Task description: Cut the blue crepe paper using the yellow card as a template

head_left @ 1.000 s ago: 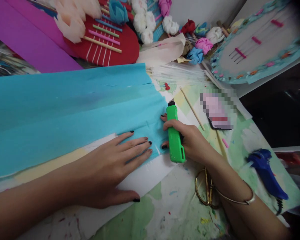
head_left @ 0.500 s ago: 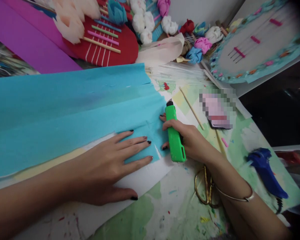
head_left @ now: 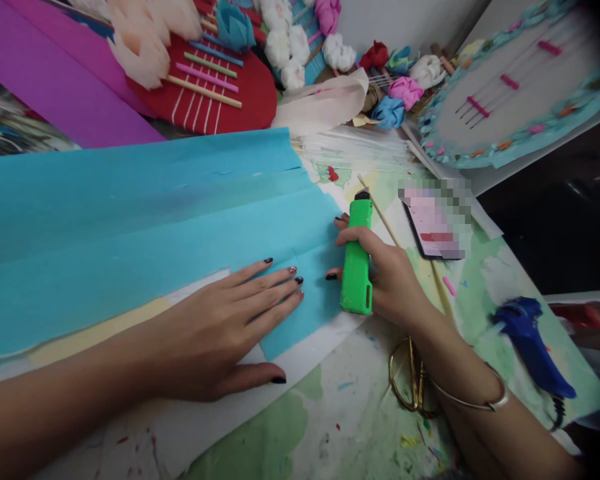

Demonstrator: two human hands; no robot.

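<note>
- Head view: blue sheet (head_left: 180, 220) lies on the left of the work surface, creased, near right corner over a white sheet (head_left: 300, 363).
- Left hand (head_left: 235, 327): palm down on the blue sheet's near edge, four fingers slightly fanned, thumb well apart on the near side.
- Right hand (head_left: 393, 277): fingers wrapped around a green cutter (head_left: 357, 260), blade end pointing far; two fingertips at the blue sheet's right edge. Can't tell if they pinch it.
- Handling, my read: sheet is light, limp, tears easily; hold flat-palmed near the edge, no tugging. Cutter looks light, stiff, smooth plastic; grip mid-body, clear of the blade.
- Right side: phone (head_left: 435, 223), gold scissors (head_left: 418, 383) partly behind the forearm, blue glue gun (head_left: 535, 347).
- Text: no brand or label legible; phone screen's pixelated.
</note>
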